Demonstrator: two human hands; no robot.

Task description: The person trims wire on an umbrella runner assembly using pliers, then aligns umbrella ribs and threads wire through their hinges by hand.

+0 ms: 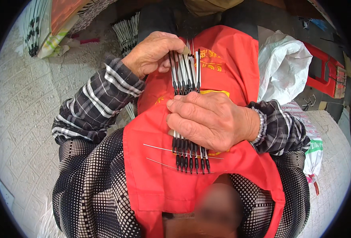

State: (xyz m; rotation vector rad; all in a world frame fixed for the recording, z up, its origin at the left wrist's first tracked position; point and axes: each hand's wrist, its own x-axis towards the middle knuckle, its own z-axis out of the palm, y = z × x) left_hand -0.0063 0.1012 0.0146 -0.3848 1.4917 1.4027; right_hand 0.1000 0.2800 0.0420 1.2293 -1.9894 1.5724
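A flat row of slim black-and-white rods (pixel 186 81) lies lengthwise over the red apron (pixel 151 186) on my lap. Across its middle rests my right hand (pixel 217 119), fingers wrapped over the rods and closed on them. At the row's far end, my left hand (pixel 155 51) has its thumb and fingers bent together around the rod tips; exactly what it pinches there is partly hidden. Two thin wires, an upper wire (pixel 155 147) and a lower wire (pixel 159 162), cross the rods' near black ends and stick out to the sides.
More such rods stand in a bundle (pixel 128 31) beyond my left forearm, and another dark bundle (pixel 33 33) is at the far left. To the right are a white woven sack (pixel 284 65), a red plastic stool (pixel 322 73) and a printed bag (pixel 313 152).
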